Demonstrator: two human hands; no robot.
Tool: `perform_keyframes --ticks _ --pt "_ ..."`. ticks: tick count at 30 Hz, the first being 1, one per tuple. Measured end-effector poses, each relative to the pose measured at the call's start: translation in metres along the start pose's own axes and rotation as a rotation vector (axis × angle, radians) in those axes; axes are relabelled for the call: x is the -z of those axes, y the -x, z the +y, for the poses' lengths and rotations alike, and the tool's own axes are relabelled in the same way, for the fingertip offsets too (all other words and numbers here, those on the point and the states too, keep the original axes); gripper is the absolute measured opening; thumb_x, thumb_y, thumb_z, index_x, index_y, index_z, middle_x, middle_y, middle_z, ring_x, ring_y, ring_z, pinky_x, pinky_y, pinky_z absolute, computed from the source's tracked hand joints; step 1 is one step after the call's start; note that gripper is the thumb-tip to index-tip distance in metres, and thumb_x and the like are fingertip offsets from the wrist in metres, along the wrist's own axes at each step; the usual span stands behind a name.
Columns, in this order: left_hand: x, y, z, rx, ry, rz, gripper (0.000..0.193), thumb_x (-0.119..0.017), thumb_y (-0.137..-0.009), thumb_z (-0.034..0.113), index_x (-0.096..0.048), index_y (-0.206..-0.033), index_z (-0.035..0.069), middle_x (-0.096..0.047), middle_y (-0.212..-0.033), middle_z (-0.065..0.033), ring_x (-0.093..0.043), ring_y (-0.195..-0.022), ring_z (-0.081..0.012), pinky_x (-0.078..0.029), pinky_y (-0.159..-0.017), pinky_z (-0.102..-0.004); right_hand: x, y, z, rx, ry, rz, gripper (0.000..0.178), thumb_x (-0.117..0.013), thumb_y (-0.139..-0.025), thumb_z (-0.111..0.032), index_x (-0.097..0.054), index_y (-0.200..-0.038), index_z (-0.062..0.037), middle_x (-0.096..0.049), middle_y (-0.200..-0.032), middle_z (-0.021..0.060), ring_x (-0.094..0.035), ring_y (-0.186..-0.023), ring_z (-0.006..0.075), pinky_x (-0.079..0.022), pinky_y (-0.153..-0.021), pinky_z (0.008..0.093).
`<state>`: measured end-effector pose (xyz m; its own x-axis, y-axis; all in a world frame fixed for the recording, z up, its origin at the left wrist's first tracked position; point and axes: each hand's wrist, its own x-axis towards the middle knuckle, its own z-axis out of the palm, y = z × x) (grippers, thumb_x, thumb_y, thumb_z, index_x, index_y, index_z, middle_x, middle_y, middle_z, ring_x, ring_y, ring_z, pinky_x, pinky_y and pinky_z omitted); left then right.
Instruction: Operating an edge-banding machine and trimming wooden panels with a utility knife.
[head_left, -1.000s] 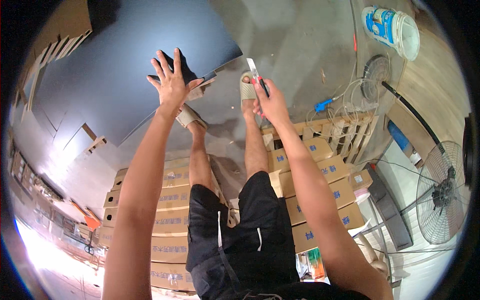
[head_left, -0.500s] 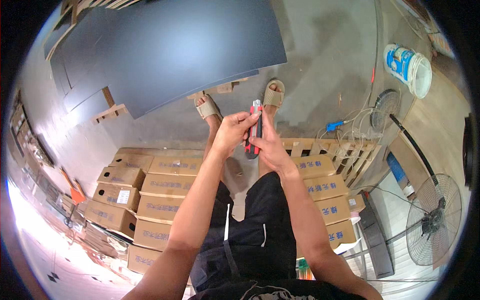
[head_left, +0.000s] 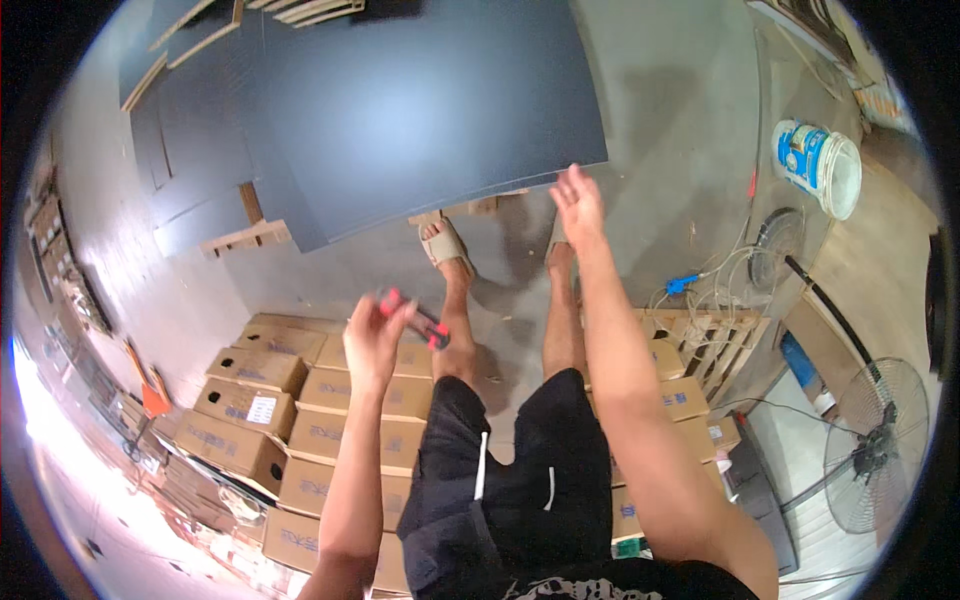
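My left hand (head_left: 374,340) is closed around a red-and-black utility knife (head_left: 428,325), held out to the left above the cardboard boxes; motion blurs the knife slightly. My right hand (head_left: 580,207) reaches forward with its fingers apart and nothing in them. Its fingertips overlap the near edge of a large dark sheet panel (head_left: 450,110), close to the near right corner. Whether they touch the panel I cannot tell. More dark sheets lie under and left of the panel.
Stacked cardboard boxes (head_left: 325,437) stand left of my legs, others (head_left: 683,398) to the right beside a wooden pallet (head_left: 735,335). Farther right are a standing fan (head_left: 872,450), a blue tool (head_left: 682,285) with looping hose, and a white-and-blue bucket (head_left: 815,165).
My hands have parted. The left took the knife down and to the left; the right let go of it and moved forward to the panel edge. The view has shifted slightly.
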<state>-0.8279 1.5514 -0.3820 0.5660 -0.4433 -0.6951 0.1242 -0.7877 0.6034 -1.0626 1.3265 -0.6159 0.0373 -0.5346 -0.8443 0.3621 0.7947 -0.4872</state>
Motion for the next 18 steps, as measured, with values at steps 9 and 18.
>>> perform_keyframes --ticks 9,18 --pt "0.154 0.203 -0.033 0.486 -0.419 -0.198 0.032 -0.083 -0.076 0.018 -0.062 -0.089 -0.003 -0.069 -0.074 -0.0078 -0.064 -0.073 -0.0111 -0.051 -0.063 -0.0275 0.023 -0.041 -0.043 -0.063 0.11 -0.104 0.043 -0.075 -0.084 -0.024 -0.056 -0.12 -0.0088 -0.062 -0.115 0.0054 -0.058 -0.097 0.0213 -0.043 -0.081 0.0377" --pt "0.219 0.303 -0.122 0.758 -0.301 -0.699 0.052 -0.075 -0.086 0.026 -0.051 -0.124 0.002 -0.067 -0.091 -0.0085 -0.063 -0.084 -0.0135 -0.051 -0.074 -0.0297 0.0 0.093 -0.025 -0.25 -0.235 -0.235 0.036 -0.069 -0.089 -0.017 -0.055 -0.122 -0.0081 -0.061 -0.119 0.0037 -0.057 -0.113 0.0225 -0.047 -0.091 0.0444"
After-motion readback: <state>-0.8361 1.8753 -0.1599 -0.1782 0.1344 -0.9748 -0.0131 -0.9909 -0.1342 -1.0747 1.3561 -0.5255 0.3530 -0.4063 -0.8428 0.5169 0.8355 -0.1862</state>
